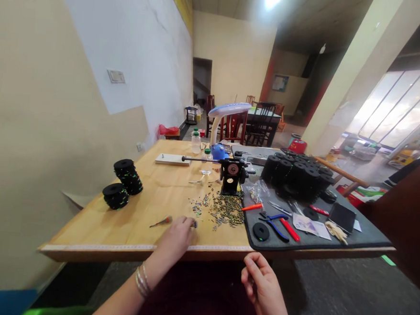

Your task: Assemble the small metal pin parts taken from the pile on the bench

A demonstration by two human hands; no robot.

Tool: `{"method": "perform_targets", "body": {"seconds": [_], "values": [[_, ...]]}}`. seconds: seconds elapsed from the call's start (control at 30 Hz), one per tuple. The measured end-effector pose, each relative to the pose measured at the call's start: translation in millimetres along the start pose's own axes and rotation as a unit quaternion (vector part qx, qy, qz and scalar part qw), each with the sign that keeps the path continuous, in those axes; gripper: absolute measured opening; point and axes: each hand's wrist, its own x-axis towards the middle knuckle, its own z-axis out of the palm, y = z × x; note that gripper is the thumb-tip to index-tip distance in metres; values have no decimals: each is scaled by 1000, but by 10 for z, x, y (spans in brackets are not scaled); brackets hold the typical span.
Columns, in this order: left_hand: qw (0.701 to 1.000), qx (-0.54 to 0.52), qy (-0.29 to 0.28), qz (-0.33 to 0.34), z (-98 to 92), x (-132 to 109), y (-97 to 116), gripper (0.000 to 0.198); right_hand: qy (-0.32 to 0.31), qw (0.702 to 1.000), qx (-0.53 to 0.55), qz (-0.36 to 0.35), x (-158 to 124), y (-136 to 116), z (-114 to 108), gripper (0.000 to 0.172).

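The left hand rests at the desk, its fingers bent at a small dark piece; whether they pinch it cannot be told; the right hand is near the front edge, thumb and fingers pressed together, any contents hidden; many small metallic parts lie loose by the black machine, so much seems left; two stacks of black discs on the left, dotted with coloured bits, look finished.

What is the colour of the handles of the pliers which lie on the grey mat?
The pliers' handles are blue, seen best in the head view.
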Motion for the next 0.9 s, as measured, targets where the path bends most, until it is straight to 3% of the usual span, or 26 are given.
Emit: {"method": "perform_targets", "body": {"seconds": [0.23, 0.47, 0.63, 0.9], "values": [[999, -2, 39, 5, 103, -26, 2, 42, -11, 1000, 0, 13, -46, 30, 15, 45], [979, -68, 192, 14, -181, -277, -220, 26, -5, 999, 24, 31, -84, 146, -9, 41], [970, -137, 197, -18, -287, -518, -316, 32, 2, 1000, 27, 7, -124, 41, 15, 34], [963, -205, 173, -5, -319, -664, -165, 31, 27, 1000, -1, -6, -164, -173, 7, 33]]}}
